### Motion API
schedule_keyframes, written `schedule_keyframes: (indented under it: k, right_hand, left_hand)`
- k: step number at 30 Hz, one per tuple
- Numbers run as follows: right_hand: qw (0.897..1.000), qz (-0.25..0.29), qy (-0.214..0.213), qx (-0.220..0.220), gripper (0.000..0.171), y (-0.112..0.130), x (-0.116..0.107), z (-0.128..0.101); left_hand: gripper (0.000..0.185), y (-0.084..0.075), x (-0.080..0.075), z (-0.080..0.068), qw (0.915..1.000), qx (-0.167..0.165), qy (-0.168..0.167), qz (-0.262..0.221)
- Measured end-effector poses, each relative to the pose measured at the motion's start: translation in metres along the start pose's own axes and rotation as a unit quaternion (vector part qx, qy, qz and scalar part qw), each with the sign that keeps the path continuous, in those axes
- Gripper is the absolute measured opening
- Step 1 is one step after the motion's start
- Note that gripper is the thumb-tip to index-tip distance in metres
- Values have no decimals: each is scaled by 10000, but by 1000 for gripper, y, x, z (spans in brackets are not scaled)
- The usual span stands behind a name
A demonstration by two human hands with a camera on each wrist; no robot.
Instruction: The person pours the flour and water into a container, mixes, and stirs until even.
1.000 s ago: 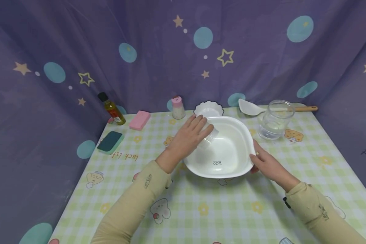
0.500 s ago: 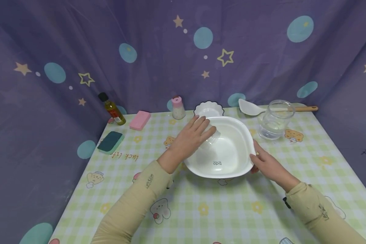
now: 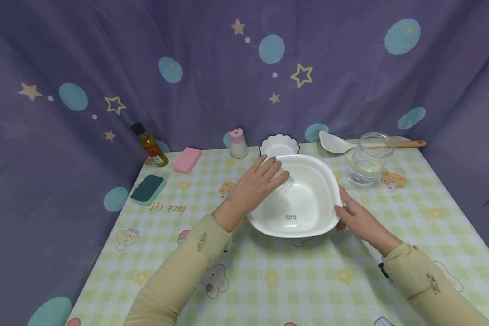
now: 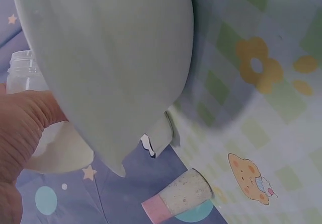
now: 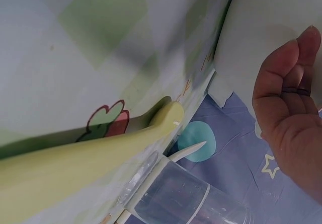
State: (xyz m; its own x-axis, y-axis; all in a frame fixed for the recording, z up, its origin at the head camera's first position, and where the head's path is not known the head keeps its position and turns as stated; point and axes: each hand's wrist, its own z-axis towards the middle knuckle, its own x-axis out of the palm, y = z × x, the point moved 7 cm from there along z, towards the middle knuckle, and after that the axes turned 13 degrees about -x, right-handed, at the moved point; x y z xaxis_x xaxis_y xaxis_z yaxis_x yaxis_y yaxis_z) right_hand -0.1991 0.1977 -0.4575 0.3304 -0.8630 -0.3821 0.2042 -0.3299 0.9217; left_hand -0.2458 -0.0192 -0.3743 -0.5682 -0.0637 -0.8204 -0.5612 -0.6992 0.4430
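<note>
A white plastic basin (image 3: 301, 224) stands mid-table in the head view. Over its left side my left hand (image 3: 250, 185) holds a clear plastic bottle (image 3: 284, 186), largely hidden behind the fingers and tipped inward. In the left wrist view the bottle (image 4: 63, 151) shows a threaded, uncapped neck and a whitish body, with my thumb across it. Fingers of my right hand (image 3: 352, 215) grip the basin's right rim, thumb on top. The right wrist view shows that hand (image 5: 287, 83) with its fingers bent at the basin wall (image 5: 246, 32).
Behind the basin are a scalloped white dish (image 3: 280, 146) and a pink-topped shaker (image 3: 238, 144). Right stand a glass jar of water (image 3: 364, 172) and a white spatula (image 3: 335, 144). Left are an oil bottle (image 3: 151, 147), pink sponge (image 3: 187, 160) and green sponge (image 3: 148, 190).
My left hand has shifted slightly to the right with the bottle over the basin. My right hand keeps its hold on the rim, and the basin stays in place.
</note>
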Motion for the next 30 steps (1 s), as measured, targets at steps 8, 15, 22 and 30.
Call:
schedule_keyframes:
  k: [8, 15, 22, 30]
  right_hand:
    - [10000, 5, -1, -24, 67, 1, 0, 0]
    - [10000, 55, -4, -68, 67, 1, 0, 0]
    - [9999, 37, -9, -108, 67, 2, 0, 0]
    - [9999, 50, 0, -106, 67, 3, 1, -1]
  left_hand:
    - [45, -4, 2, -1, 9997, 170, -119, -137]
    - [46, -8, 5, -1, 9994, 338, -84, 80]
    - [48, -11, 9, -1, 9987, 405, 37, 298]
    - [48, -10, 10, -2, 9987, 367, 65, 340]
